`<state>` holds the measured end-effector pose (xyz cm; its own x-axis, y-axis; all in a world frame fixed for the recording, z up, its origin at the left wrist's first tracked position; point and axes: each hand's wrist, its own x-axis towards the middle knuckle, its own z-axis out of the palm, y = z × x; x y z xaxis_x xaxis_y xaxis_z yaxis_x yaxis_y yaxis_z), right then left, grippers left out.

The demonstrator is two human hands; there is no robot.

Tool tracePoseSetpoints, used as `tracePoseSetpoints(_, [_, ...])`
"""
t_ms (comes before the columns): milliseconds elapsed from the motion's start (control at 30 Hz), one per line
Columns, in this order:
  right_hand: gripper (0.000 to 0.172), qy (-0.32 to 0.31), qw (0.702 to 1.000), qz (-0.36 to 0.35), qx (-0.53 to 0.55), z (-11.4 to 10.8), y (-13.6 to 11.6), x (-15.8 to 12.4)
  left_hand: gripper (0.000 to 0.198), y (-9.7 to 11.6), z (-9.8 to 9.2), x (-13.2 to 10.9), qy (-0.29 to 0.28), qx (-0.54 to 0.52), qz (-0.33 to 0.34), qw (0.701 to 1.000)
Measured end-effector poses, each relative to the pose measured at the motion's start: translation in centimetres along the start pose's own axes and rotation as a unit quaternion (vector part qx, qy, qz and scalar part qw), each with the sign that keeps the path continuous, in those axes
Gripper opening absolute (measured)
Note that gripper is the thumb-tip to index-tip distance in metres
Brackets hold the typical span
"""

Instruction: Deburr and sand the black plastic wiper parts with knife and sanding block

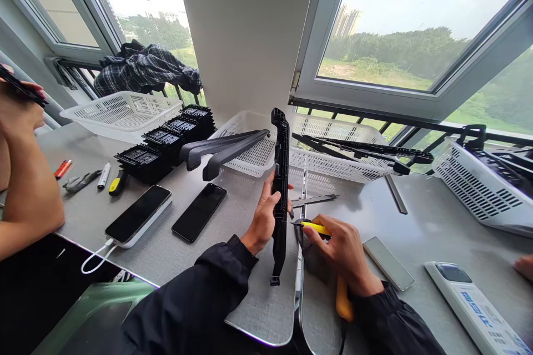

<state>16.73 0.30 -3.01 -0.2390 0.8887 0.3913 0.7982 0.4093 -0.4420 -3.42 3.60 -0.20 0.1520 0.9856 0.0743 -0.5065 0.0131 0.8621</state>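
My left hand is closed around a long black plastic trim piece, which stands on end with its ribbed side showing. In my right hand is a yellow utility knife. Its tip points left toward the trim piece, with a small gap between them. Beneath my right hand lie some dark crumpled material and a tool with an orange handle, partly hidden by the hand. A thin dark strip rests on the table just past the knife.
White baskets line the window side, several with long black parts across them. Stacked black grid parts, phones and a yellow-black tool lie leftward. A person's arm is at far left, another hand at right.
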Motion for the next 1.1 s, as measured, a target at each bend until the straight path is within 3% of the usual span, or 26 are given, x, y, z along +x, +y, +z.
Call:
tracePoseSetpoints(333, [0.061,0.022,0.998,0.059,-0.005,0.1,-0.4,0.2,0.055,0.3,-0.2,0.4,0.019,0.032,0.030,0.999])
tracePoseSetpoints(600, [0.070,0.041,0.990,0.132,-0.016,-0.1,-0.1,0.5,0.077,0.4,-0.8,1.0,0.016,0.020,0.016,1.000])
tracePoseSetpoints(1100, [0.072,0.061,0.985,0.158,0.001,-0.4,-0.1,0.6,0.109,0.4,-0.6,0.7,-0.029,0.046,0.047,0.997])
